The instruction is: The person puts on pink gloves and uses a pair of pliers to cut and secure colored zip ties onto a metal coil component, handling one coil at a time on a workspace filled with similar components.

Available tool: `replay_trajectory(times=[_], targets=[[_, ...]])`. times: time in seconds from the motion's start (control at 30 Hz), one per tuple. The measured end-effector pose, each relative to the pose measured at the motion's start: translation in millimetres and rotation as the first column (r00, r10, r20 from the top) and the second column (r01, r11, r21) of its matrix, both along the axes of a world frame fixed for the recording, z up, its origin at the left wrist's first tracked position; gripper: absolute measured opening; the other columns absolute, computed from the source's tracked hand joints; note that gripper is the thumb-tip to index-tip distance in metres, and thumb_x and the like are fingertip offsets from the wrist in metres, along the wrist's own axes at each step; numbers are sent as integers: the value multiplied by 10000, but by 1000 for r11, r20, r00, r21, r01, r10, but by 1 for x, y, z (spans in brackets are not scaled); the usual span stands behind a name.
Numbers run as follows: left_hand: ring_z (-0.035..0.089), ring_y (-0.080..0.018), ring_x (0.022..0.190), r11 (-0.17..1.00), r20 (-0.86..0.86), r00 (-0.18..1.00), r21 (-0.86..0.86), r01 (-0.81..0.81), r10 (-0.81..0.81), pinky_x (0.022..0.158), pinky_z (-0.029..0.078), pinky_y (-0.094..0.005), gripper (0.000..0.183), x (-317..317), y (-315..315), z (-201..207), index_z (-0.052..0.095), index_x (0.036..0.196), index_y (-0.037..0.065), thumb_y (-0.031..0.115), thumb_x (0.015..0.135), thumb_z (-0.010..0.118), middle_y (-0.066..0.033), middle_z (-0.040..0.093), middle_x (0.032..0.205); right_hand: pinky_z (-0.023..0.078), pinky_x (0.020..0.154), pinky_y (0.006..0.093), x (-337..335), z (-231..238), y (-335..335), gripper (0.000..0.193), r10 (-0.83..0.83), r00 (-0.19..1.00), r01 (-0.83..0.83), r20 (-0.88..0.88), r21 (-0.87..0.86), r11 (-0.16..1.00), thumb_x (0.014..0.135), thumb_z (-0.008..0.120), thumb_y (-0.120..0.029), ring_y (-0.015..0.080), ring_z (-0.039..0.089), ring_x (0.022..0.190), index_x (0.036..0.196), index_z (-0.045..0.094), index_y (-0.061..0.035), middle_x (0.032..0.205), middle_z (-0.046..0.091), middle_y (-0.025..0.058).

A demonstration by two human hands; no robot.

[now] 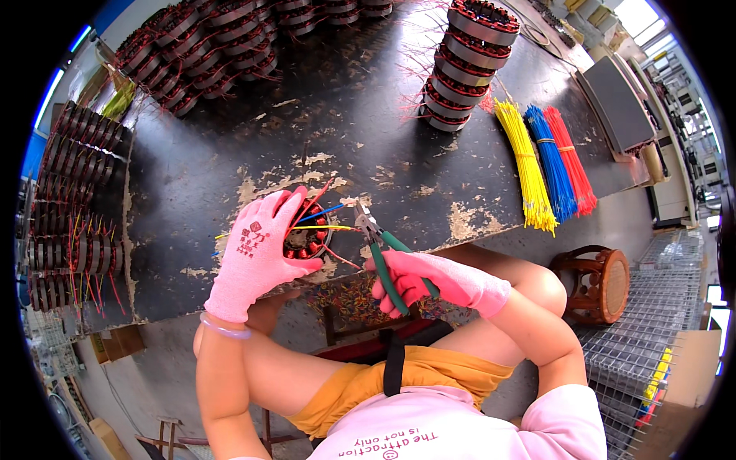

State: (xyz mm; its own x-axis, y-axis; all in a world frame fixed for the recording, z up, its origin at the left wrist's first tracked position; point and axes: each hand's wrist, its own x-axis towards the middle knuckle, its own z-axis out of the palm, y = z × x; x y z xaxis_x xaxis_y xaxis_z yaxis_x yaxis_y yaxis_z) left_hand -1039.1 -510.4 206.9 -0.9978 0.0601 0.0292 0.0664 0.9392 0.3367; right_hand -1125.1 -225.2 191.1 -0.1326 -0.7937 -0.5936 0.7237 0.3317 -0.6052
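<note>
The left hand (261,241), in a pink glove, is gripping the left side of a wound ring (316,249), its thumb and fingers curling around the red coils while the ring is lying near the front edge of the dark, worn worktop (368,130). The right hand (429,280), gloved too, is closing around the green handles of pliers (374,236), whose tips are pointing toward the end of a yellow lead (326,227) (whether they are biting it, I cannot tell). A blue lead (322,213) is sticking out just beyond. Farther right, yellow (527,165), blue (550,162) and red wire bundles (570,161) are lying side by side, and a stack of similar rings (468,65) is standing behind them.
</note>
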Motion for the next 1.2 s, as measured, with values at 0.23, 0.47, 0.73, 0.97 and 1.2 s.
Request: replay_trajectory(times=[0.23, 0.47, 0.73, 0.97, 1.2], targets=[[499, -391, 1305, 1000, 7, 1000, 13, -4, 4, 1129, 385, -474, 995, -1, -2, -2, 479, 1482, 84, 326, 614, 901, -181, 525, 1417, 574, 820, 344, -7, -3, -8, 570, -28, 999, 28, -19, -17, 999, 1027, 545, -519, 192, 696, 883, 1339, 504, -44, 1051, 671, 85], [515, -372, 1282, 1000, -7, 1000, 19, 5, -4, 1118, 393, -468, 979, -1, 0, 0, 486, 1469, 67, 349, 626, 894, -176, 538, 1392, 537, 637, 297, -13, -2, -12, 546, -54, 978, 53, -201, -9, 999, 1043, 509, -516, 169, 665, 737, 1271, 542, -21, 891, 655, 71], [580, -368, 1193, 987, -1, 987, 5, -161, 161, 1051, 448, -458, 1010, 3, 7, -4, 474, 1438, -14, 468, 655, 891, -180, 567, 1327, 568, 850, 373, -23, 0, 4, 558, -66, 998, 65, -21, -31, 997, 1069, 451, -477, 253, 706, 951, 1372, 509, -13, 1119, 678, 142], [580, -369, 1222, 993, 3, 993, -5, -118, 118, 1045, 464, -443, 989, 4, 1, -2, 465, 1447, -2, 334, 630, 907, -172, 574, 1344, 545, 929, 385, -16, -6, 8, 626, 71, 996, -69, 57, -36, 997, 1075, 400, -497, 270, 696, 1024, 1456, 465, -4, 1193, 670, 149], [577, -375, 1207, 995, -2, 995, 7, -97, 97, 1063, 445, -453, 1014, 3, -2, -2, 467, 1450, -16, 433, 649, 899, -188, 566, 1348, 552, 909, 375, -24, -10, -5, 640, 71, 997, -69, 36, -53, 996, 1065, 408, -526, 260, 706, 984, 1429, 495, -7, 1162, 683, 140]])
